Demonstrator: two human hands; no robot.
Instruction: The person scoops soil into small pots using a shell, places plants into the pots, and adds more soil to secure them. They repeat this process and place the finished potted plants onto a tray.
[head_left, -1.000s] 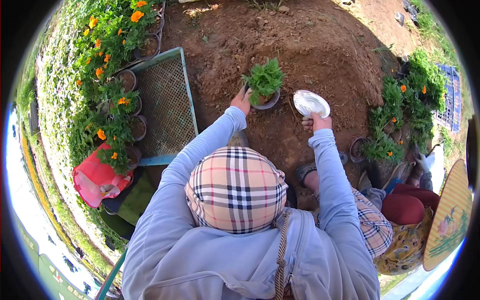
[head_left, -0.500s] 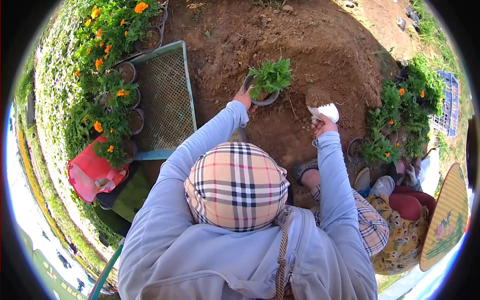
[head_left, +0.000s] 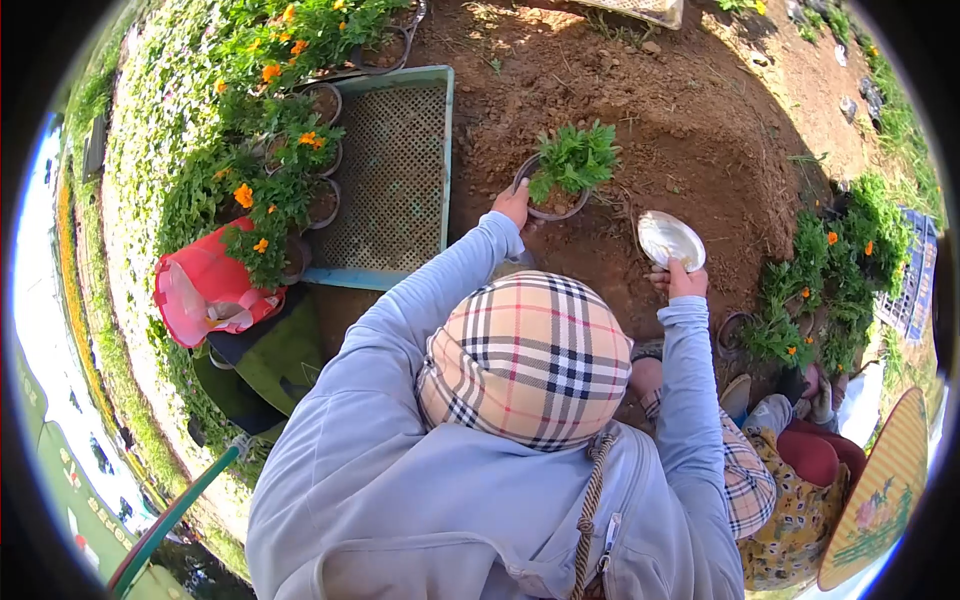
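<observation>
My left hand (head_left: 512, 203) grips the rim of a dark round plant pot (head_left: 566, 214) on its left side. A leafy green seedling (head_left: 573, 163) stands in the pot, with brown soil around its base. To the right, my right hand (head_left: 680, 281) is closed on the near edge of a shiny, shallow white bowl (head_left: 670, 240). Its pale inside faces up and shows little or no soil. Bowl and pot are apart, both over brown earth, beside a mound of loose soil (head_left: 690, 150).
On the left stand a pale green perforated crate (head_left: 449, 150), potted orange marigolds (head_left: 300, 150) and a red bucket (head_left: 205, 285). More marigolds (head_left: 840, 260) are at right, near a blue-grey crate (head_left: 908, 275). Another person (head_left: 790, 500) sits low at the right, beside a straw hat (head_left: 878, 490).
The bowl has come away from the soil mound and turned its inside upward; earlier soil lay against it. My left hand keeps its hold on the pot. The whole view has shifted.
</observation>
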